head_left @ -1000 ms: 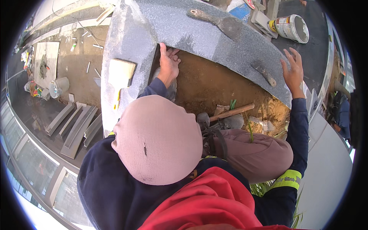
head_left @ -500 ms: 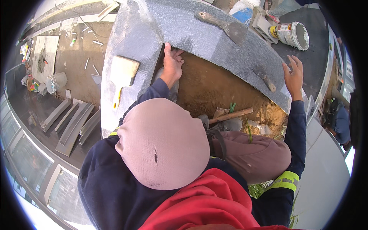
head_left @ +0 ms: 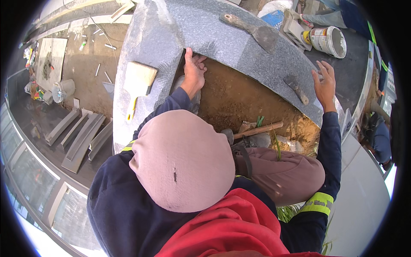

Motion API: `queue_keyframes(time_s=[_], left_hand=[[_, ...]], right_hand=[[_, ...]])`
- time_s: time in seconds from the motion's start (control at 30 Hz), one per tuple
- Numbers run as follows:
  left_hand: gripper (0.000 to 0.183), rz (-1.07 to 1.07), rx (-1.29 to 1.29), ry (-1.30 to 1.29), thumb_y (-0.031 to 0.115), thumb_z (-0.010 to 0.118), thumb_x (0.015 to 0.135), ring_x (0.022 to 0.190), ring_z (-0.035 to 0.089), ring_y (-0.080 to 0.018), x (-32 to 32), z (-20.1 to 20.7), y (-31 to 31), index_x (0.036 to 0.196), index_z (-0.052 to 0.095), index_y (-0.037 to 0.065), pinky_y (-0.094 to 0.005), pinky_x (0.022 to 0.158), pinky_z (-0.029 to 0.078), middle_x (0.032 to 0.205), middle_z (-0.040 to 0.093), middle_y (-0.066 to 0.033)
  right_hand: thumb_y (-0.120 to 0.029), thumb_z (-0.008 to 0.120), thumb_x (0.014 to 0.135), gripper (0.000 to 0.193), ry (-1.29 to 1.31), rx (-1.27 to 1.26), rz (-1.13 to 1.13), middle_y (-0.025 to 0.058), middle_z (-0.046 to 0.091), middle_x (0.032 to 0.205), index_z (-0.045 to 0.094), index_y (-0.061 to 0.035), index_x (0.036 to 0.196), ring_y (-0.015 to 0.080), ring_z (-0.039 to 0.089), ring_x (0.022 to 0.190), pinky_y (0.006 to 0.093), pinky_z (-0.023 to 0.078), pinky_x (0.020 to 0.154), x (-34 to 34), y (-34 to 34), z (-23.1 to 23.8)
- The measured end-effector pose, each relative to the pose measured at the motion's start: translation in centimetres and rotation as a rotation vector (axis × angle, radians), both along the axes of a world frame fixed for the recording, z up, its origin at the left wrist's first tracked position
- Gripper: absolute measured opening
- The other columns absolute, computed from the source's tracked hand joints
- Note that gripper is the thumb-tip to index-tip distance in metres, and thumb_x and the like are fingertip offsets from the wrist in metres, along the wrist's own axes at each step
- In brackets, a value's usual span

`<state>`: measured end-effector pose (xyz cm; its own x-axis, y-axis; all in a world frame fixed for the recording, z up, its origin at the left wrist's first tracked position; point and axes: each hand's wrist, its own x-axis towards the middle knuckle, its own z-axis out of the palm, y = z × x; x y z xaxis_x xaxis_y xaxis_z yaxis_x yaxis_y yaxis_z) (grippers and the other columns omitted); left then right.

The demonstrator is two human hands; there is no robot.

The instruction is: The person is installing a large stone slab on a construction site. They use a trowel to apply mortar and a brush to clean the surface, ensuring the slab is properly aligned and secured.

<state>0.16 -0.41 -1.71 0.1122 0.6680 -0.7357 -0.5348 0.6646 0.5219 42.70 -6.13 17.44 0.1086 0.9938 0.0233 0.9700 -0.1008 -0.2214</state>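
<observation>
My left hand (head_left: 195, 72) is at the inner corner of a speckled grey stone slab (head_left: 205, 21). Its thumb points up along the inner edge, and the loosely bent fingers touch the rim, their tips partly hidden. At the slab's right outer edge is my right hand (head_left: 325, 85), fingers apart and slightly bent, holding nothing. A wide white brush (head_left: 139, 81) with a yellow-and-white handle lies on the slab left of my left hand. A putty knife (head_left: 250, 32) rests on the far part, and a smaller scraper (head_left: 296, 90) lies near my right hand.
Brown soil (head_left: 239, 94) fills the opening inside the slab. A wooden-handled tool (head_left: 259, 129) lies near my knee (head_left: 295, 175). A white bucket (head_left: 327, 41) lies tipped at the upper right, near another person's leg (head_left: 327, 19). Grey stone strips (head_left: 83, 137) and a bucket (head_left: 63, 91) are at left.
My right hand has shifted slightly left, its fingers bending a little more over the slab's edge. My left hand stays at the corner. The other person at the upper right shows more.
</observation>
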Motion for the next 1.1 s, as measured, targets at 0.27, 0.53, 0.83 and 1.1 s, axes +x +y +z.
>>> queue_keyframes(time_s=[0.27,0.53,0.83,1.1], left_hand=[[0.117,0.04,-0.047,0.02,0.081,0.056,0.081,0.074,0.039,-0.0127,0.1,0.6,0.0,0.145,0.033,-0.014,-0.0289,0.07,0.038,0.112,0.058,-0.0132],[0.125,-0.01,-0.021,0.001,0.082,0.054,0.081,0.082,0.035,-0.0171,0.0,0.7,-0.1,0.151,0.017,-0.015,-0.0332,0.08,0.036,0.129,0.05,-0.0172],[0.119,-0.032,-0.032,-0.022,0.083,0.046,0.085,0.08,0.036,-0.0169,-0.2,0.0,0.1,0.151,0.021,-0.013,-0.0316,0.078,0.035,0.136,0.048,-0.0205],[0.127,-0.062,-0.021,-0.008,0.086,0.052,0.078,0.091,0.038,-0.0193,-0.4,0.1,0.1,0.15,0.021,-0.015,-0.0324,0.087,0.034,0.139,0.046,-0.0217]], right_hand=[[-0.016,0.071,0.09,0.04,0.023,0.015,-0.021,0.0134,0.058,0.129,0.064,-0.0057,0.128,0.0236,0.065,0.09,0.0366,0.051,0.087,0.9,-0.9,-1.0],[-0.02,0.071,0.091,0.039,-0.058,0.044,-0.047,0.0133,0.059,0.128,0.065,-0.0064,0.127,0.0247,0.067,0.092,0.0372,0.052,0.087,3.3,-1.9,-2.2],[-0.019,0.07,0.091,0.038,-0.111,0.076,-0.072,0.0118,0.06,0.128,0.065,-0.0071,0.127,0.0219,0.069,0.088,0.0366,0.053,0.087,4.7,-3.5,-3.5],[-0.022,0.067,0.094,0.038,-0.086,0.056,-0.047,0.0119,0.058,0.128,0.064,-0.008,0.129,0.0244,0.067,0.094,0.0378,0.051,0.089,4.8,-3.3,-3.7]])
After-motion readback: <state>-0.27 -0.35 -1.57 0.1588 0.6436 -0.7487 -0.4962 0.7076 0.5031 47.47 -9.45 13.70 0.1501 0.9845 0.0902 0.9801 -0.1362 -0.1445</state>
